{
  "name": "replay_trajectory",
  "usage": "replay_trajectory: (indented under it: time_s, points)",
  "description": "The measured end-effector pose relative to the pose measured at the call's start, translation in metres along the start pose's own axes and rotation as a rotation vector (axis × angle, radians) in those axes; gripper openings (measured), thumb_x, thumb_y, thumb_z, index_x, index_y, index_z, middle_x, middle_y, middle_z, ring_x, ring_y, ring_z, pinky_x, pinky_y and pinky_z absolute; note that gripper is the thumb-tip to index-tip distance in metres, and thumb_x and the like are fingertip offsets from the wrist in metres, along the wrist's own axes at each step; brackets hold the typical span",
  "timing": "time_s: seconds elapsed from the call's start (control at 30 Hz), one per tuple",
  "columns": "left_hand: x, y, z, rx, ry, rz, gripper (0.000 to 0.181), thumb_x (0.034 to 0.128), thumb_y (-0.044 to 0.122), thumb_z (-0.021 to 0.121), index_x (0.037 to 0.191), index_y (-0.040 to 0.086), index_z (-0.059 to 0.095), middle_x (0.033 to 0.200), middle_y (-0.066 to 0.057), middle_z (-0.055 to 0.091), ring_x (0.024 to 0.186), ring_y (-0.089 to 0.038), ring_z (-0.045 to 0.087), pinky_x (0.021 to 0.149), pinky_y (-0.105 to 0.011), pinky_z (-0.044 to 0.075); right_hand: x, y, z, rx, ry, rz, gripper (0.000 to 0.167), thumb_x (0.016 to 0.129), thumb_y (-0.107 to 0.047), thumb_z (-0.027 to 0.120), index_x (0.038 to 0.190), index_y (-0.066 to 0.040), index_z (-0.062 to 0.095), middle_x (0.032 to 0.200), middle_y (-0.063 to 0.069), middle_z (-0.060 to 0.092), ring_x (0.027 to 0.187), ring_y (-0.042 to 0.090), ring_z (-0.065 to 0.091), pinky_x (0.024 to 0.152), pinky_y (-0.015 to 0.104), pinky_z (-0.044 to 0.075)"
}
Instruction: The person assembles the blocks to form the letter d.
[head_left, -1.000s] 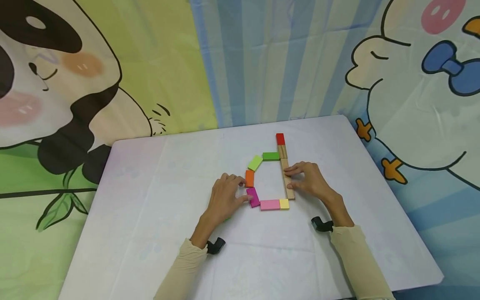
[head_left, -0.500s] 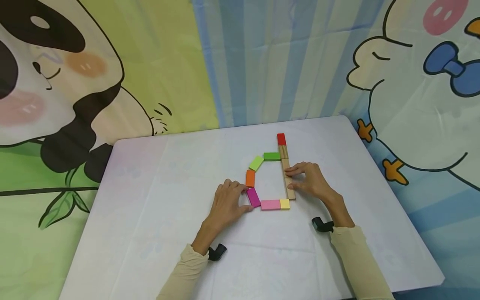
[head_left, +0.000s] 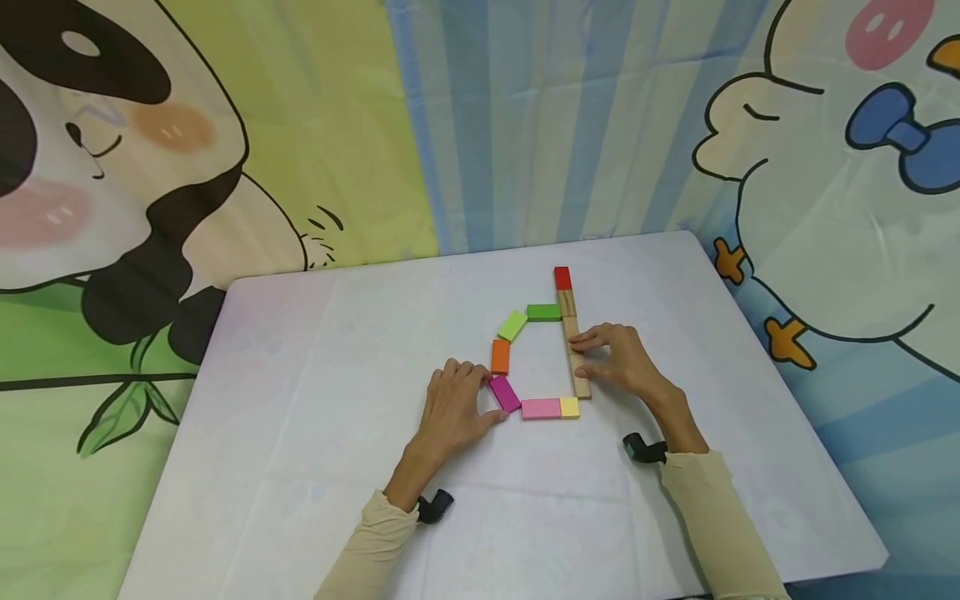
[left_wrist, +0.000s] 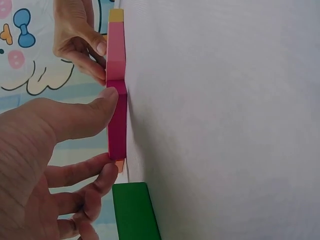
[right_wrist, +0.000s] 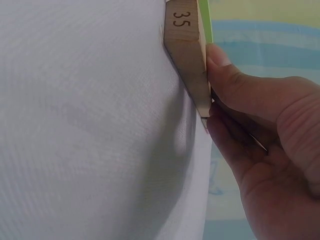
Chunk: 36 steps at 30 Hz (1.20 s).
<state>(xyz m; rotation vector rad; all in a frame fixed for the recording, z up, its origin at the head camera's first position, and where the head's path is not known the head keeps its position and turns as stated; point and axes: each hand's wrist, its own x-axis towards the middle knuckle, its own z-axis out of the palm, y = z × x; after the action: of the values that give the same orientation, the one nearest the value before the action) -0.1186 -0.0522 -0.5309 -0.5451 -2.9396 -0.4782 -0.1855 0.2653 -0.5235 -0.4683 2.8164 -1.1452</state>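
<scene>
In the head view, my left hand [head_left: 452,412] holds a magenta block [head_left: 505,393] between thumb and forefinger, one near each end. The left wrist view shows the thumb on this magenta block [left_wrist: 117,122], the forefinger at its far end. My right hand [head_left: 622,360] rests thumb and fingertips on a long bare-wood block [head_left: 576,358]. The right wrist view shows those fingertips along the top of the wooden block [right_wrist: 185,45], marked 35. An orange block [head_left: 500,357] lies beyond the magenta one, and a pink block [head_left: 541,409] touches or nearly touches its near end.
The outline also has a yellow block [head_left: 569,407], a lime block [head_left: 512,325], a green block [head_left: 543,312], and a red block [head_left: 562,278] atop the wooden column. Another green block [left_wrist: 134,212] lies beside my left hand. All lie on a white table [head_left: 337,358].
My left fingers have shifted from beside the orange block onto the magenta block's outer side. The magenta block has turned a little, its far end swinging left. The right hand stays put.
</scene>
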Motion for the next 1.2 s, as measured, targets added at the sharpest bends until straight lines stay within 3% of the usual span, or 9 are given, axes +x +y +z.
replay_trajectory:
  time_s: [0.6, 1.2]
  points:
    - [0.0000, -0.0011, 0.0006, 0.013, -0.011, -0.005, 0.061, 0.0809, 0.052, 0.095, 0.124, 0.015, 0.073, 0.105, -0.001, 0.072, 0.096, -0.020, 0.050, 0.082, -0.033, 0.038, -0.0009, -0.0017, 0.0005, -0.011, 0.002, 0.016, 0.047, 0.077, -0.003, 0.097, 0.122, -0.001, 0.082, 0.130, 0.015, 0.080, 0.133, 0.042, 0.065, 0.124, 0.065, 0.039]
    - [-0.0026, -0.0043, -0.0023, -0.002, 0.032, -0.032, 0.063, 0.0781, 0.054, 0.097, 0.123, 0.015, 0.075, 0.109, -0.003, 0.074, 0.098, -0.021, 0.053, 0.084, -0.035, 0.041, -0.0013, -0.0002, 0.0021, 0.002, 0.005, 0.022, 0.047, 0.077, -0.003, 0.097, 0.122, -0.001, 0.082, 0.130, 0.015, 0.080, 0.134, 0.042, 0.065, 0.124, 0.066, 0.038]
